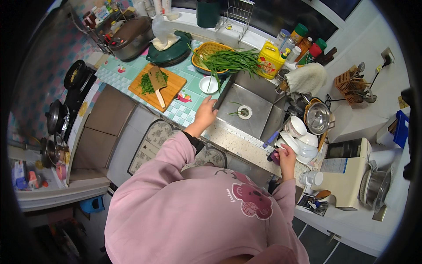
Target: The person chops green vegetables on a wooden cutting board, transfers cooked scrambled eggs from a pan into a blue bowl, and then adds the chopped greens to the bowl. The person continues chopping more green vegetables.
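My left hand (pixel 205 115) reaches over the counter at the sink's front left corner, fingers apart and holding nothing. Just beyond its fingertips stands a small white bowl (pixel 208 85). At the right of the sink, my right hand (pixel 287 159) has its fingers curled in front of stacked white bowls (pixel 306 146). A dark purple thing (pixel 274 156) shows at its fingers, its kind unclear. A purple-handled tool (pixel 271 140) lies on the rim close by. In the steel sink (pixel 241 94), a few green stalks lie around the drain (pixel 244 112).
Left of the sink, a cleaver (pixel 156 81) rests on a wooden board (pixel 176 82) with chopped greens (pixel 146 85). Long green stalks (pixel 235 61) overhang a yellow basket (pixel 203 49). A yellow oil jug (pixel 269 60) and a draped towel (pixel 306 78) stand behind the sink.
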Demonstrator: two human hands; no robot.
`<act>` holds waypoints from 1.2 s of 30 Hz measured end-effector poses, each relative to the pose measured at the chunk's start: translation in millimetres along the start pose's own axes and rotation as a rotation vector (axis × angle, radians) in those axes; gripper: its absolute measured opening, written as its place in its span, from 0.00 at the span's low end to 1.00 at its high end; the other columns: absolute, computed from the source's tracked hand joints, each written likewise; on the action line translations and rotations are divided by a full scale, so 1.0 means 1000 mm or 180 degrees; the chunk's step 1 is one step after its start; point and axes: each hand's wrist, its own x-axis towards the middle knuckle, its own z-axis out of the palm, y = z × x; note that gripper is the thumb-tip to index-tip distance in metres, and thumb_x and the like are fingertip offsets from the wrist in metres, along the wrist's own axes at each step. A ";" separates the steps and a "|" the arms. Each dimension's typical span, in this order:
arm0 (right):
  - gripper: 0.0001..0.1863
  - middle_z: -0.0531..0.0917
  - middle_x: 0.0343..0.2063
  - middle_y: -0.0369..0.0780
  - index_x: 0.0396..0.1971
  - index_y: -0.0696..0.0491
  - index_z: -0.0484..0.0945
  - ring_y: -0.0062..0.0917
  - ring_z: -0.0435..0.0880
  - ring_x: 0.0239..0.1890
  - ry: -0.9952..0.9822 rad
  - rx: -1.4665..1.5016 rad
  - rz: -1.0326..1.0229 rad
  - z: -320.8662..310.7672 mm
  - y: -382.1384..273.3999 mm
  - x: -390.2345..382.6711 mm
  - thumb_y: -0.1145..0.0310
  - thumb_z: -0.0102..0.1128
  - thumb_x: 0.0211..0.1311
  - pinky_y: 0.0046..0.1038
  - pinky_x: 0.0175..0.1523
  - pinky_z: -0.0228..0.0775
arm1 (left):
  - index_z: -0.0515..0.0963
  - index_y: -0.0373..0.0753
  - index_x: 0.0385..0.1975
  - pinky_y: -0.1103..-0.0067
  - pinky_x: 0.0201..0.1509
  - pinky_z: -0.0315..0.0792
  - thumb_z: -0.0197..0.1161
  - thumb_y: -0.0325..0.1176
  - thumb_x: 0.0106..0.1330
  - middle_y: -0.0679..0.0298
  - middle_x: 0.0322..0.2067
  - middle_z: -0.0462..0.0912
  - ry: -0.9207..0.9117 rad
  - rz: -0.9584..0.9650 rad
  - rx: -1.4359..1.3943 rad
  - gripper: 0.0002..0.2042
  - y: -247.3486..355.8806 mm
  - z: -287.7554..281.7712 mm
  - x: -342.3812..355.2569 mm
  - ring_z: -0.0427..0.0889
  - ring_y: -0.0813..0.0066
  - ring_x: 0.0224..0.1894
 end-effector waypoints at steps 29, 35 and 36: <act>0.14 0.81 0.26 0.36 0.45 0.56 0.75 0.19 0.81 0.24 -0.0679 -0.0134 0.0823 0.334 -0.081 0.189 0.68 0.59 0.61 0.20 0.26 0.74 | 0.70 0.35 0.57 0.77 0.41 0.76 0.63 0.33 0.63 0.55 0.50 0.76 -0.0266 -0.0537 -0.0361 0.23 -0.222 -0.102 0.213 0.81 0.72 0.39; 0.12 0.81 0.27 0.39 0.42 0.55 0.73 0.23 0.81 0.20 -0.0276 -0.0437 0.1121 0.375 -0.071 0.244 0.69 0.58 0.59 0.23 0.20 0.72 | 0.69 0.33 0.58 0.78 0.36 0.76 0.61 0.29 0.64 0.58 0.42 0.78 -0.0416 -0.1247 -0.1618 0.22 -0.220 -0.080 0.250 0.81 0.72 0.34; 0.12 0.81 0.27 0.40 0.42 0.55 0.72 0.24 0.81 0.20 -0.0081 -0.0551 0.1120 0.381 -0.069 0.253 0.69 0.58 0.59 0.23 0.20 0.71 | 0.69 0.32 0.57 0.77 0.37 0.76 0.62 0.30 0.63 0.57 0.41 0.79 -0.0383 -0.1385 -0.1773 0.22 -0.217 -0.077 0.254 0.82 0.72 0.33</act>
